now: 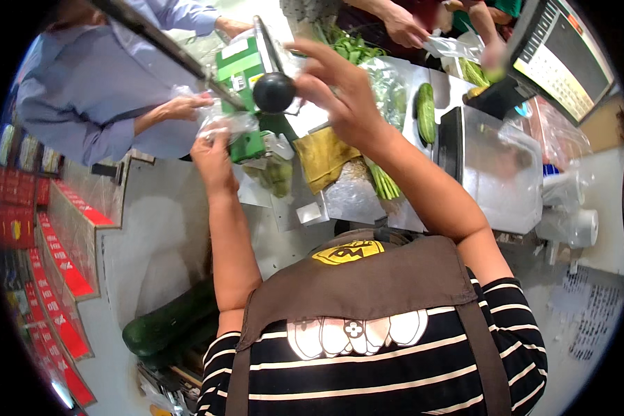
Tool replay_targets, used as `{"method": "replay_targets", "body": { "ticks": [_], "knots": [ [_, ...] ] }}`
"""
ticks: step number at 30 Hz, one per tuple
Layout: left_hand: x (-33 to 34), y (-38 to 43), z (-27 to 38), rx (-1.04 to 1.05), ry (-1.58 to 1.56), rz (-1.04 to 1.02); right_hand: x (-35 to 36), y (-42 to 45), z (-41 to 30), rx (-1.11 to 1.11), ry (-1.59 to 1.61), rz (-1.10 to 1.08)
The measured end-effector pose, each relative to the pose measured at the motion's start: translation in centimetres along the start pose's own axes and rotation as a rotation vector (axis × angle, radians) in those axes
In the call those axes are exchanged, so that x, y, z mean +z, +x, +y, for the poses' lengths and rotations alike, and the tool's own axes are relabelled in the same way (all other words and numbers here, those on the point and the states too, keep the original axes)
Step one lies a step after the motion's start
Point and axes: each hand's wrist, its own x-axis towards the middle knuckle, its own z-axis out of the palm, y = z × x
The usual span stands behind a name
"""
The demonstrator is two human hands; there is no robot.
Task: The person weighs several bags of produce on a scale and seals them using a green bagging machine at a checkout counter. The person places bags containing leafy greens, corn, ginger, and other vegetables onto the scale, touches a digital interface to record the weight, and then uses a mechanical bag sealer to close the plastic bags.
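My left hand point(216, 158) grips the near side of a thin transparent plastic bag point(236, 126). On its far side, the hand of a person in a light blue shirt point(179, 108) also touches plastic. Beside the bag lies a green box-like object point(239, 78) with labels on it. A black ball knob point(274, 92) on a bar stands over its right edge. My right hand point(340, 91) is raised just right of the knob, blurred, fingers apart and holding nothing I can see. Whether a fingertip touches the knob, I cannot tell. Under this hand lies a folded yellow cloth point(323, 156).
A cucumber point(425, 114), leafy greens point(353, 49) and green stalks point(384, 179) lie on the metal counter point(351, 195). A monitor point(564, 62) stands at right. Across the counter, another person's hands point(405, 28) hold a plastic bag. A winter melon point(166, 322) sits lower left, near tiered shelves point(67, 265).
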Motion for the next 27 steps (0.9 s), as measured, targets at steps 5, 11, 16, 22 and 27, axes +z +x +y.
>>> {"method": "replay_targets", "body": {
  "ticks": [5, 11, 16, 22, 27],
  "knots": [
    [0.4, -0.8, 0.0, 0.027, -0.197, -0.035, 2.3, 0.2, -3.8, 0.3, 0.292, -0.343],
    [-0.8, -1.9, -0.9, 0.052, -0.294, -0.121, 1.3, -12.0, -0.5, -0.146, -0.191, -0.721],
    [-2.5, -3.5, -4.5, 0.118, 0.205, -0.128, -1.2, -12.7, 0.0, -0.319, -0.362, -0.734],
    [-1.6, -2.0, -5.5, 0.286, 0.454, -0.335, -3.9, -13.3, 7.5, 0.546, -0.967, -0.061],
    [1.1, -2.6, -6.5, 0.482, 0.915, -0.323, -4.0, -11.9, 8.3, 0.965, -0.929, -0.076]
  ]
}}
